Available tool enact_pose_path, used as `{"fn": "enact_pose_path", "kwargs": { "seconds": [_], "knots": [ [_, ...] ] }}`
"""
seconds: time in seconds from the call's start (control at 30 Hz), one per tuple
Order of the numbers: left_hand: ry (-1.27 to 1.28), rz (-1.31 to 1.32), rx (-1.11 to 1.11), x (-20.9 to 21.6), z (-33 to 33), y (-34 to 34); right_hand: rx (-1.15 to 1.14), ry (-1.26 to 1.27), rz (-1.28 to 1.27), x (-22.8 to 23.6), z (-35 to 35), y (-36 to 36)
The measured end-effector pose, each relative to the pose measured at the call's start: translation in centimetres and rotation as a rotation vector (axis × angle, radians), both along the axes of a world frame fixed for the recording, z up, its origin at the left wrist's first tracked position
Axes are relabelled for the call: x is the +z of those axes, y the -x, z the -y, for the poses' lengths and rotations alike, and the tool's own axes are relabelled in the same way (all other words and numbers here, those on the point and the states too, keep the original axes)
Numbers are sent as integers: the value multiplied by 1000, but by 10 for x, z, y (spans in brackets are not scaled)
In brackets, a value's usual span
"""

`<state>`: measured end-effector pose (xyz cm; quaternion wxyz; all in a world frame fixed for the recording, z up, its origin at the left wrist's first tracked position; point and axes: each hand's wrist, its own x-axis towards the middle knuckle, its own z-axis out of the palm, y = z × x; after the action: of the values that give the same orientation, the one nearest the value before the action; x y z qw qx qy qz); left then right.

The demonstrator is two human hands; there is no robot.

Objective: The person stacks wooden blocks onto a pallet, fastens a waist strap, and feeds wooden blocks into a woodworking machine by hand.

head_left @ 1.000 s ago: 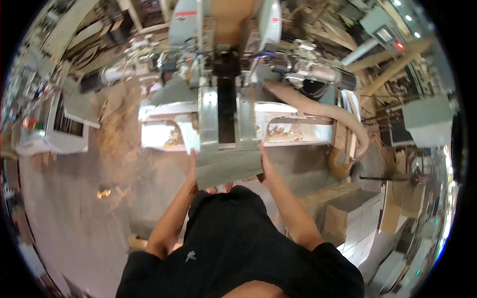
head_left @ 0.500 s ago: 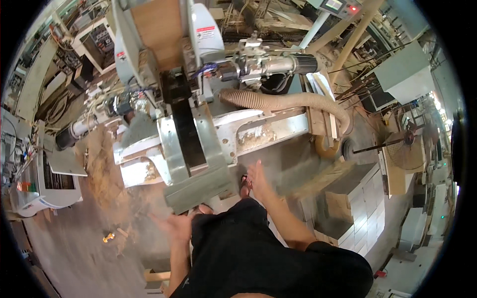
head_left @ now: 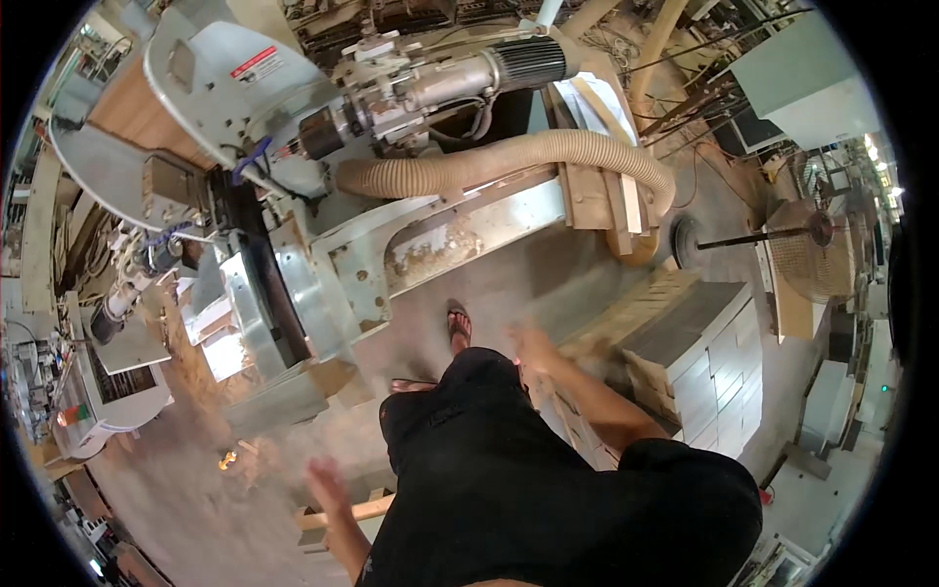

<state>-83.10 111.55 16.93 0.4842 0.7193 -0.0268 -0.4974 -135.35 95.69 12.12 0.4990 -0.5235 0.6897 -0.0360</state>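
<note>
My left hand (head_left: 329, 484) hangs in the air at the lower left, its fingers loosely stretched and blurred, with nothing in it. Just below and beside it lies a light wooden strip (head_left: 370, 508) on some low boards. My right hand (head_left: 534, 348) is out in front of my right thigh, also smeared by motion; its fingers look extended and hold nothing I can see. Nearest to it is a stack of boards (head_left: 724, 377) with a dark top and pale ends. Both hands are apart from the machine (head_left: 469, 235).
A ribbed hose (head_left: 509, 161) crosses the machine below a motor (head_left: 489, 78). A metal rail (head_left: 256, 298) runs toward the floor at left. The stack stands close on my right, with a caged fan (head_left: 802, 252) beyond it. A small yellow object (head_left: 227, 460) lies on the floor.
My view has turned right and moved closer to the stack; the machine has shifted left in view. My left hand is lower, my right hand has swung, and my feet have changed position.
</note>
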Motion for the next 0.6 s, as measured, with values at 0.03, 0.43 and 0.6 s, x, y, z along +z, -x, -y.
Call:
{"fn": "enact_pose_path", "kwargs": {
  "seconds": [0.03, 0.43, 0.6],
  "knots": [
    [-100, 6, -218, -21, -29, 13, 246, 186, -253, -21, -34, 24],
    [-376, -317, -176, -165, -108, 147, -172, 29, -188, -4, -41, 137],
    [-382, -287, -92, -93, -28, 184, -166, 490, -528, 90, 166, 241]
  ]
}}
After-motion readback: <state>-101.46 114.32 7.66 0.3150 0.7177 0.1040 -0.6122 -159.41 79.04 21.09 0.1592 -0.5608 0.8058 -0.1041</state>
